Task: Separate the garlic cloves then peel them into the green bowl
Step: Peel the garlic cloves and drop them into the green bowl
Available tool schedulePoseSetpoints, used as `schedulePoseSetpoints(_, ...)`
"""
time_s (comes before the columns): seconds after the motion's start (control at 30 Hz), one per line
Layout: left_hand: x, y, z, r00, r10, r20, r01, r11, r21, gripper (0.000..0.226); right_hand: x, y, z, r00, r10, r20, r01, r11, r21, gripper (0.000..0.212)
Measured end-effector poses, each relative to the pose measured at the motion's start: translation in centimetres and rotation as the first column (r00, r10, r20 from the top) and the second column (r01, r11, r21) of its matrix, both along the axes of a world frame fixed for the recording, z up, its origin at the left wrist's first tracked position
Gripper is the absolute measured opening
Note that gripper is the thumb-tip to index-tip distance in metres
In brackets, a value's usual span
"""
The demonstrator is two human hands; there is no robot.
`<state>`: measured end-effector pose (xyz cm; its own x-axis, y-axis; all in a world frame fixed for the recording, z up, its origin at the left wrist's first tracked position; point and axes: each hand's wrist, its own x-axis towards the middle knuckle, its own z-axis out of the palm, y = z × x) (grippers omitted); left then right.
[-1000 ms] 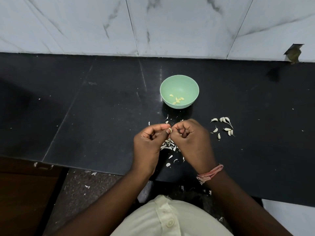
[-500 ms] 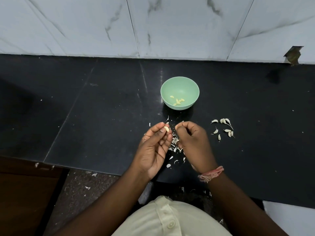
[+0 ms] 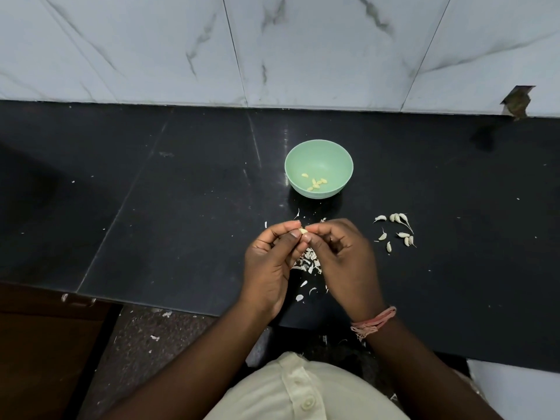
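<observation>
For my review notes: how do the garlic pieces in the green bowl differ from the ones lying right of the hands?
The cloves in the green bowl look yellowish and bare; the cloves on the counter are white, still skinned, some with thin tails. The bowl's lie clustered; the counter's are spread out. Both groups are small, untouched garlic cloves.

We hold both forearms out in front of us, angled inward so that they meet above the middle. Our left hand [image 3: 269, 262] sits palm turned toward us, thumb raised and fingers curled in, fingertips meeting those of the other hand. Our right hand [image 3: 345, 259] lies with its back up and to the right, fingers bent under, index and thumb brought forward in a pinch against the left hand's fingertips. The right wrist is bent slightly inward.
</observation>
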<state>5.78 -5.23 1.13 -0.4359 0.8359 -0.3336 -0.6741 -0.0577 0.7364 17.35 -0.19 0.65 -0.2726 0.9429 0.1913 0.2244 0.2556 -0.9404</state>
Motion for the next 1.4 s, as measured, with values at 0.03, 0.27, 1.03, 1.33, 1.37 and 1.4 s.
schedulePoseSetpoints(0.03, 0.0, 0.0, 0.0, 1.000, -0.003, -0.026, 0.003, 1.000, 0.000, 0.014, 0.0, 0.0, -0.1, 1.000, -0.001, -0.007, 0.001, 1.000, -0.011, 0.012)
schedulePoseSetpoints(0.27, 0.0, 0.1, -0.1, 0.993, 0.018, -0.113, -0.020, 1.000, -0.015, 0.018, -0.3, -0.2, -0.5, 0.993, 0.042, -0.108, -0.063, 0.978, -0.201, 0.008)
schedulePoseSetpoints(1.03, -0.3, 0.7, 0.0, 0.998, -0.066, 0.008, 0.066, 0.998, -0.007, 0.029, -1.2, 0.1, -1.1, 0.981, 0.062, -0.183, -0.121, 0.934, -0.336, 0.009)
schedulePoseSetpoints(1.33, -0.3, 0.9, 0.5, 0.992, -0.090, -0.087, 0.091, 0.996, -0.002, 0.028, -1.4, 0.3, -0.9, 0.986, 0.070, -0.151, -0.125, 0.911, -0.394, 0.018)
schedulePoseSetpoints(1.37, -0.3, 0.9, 0.5, 0.992, -0.092, -0.086, 0.092, 0.996, -0.008, 0.027, -1.5, 0.4, -0.8, 0.979, 0.044, -0.197, -0.127, 0.891, -0.437, 0.019)
schedulePoseSetpoints(1.4, -0.4, 0.9, 0.5, 0.992, -0.089, -0.086, 0.087, 0.996, -0.019, 0.025, -1.5, 0.5, -0.6, 0.969, 0.018, -0.246, -0.137, 0.869, -0.476, 0.019)
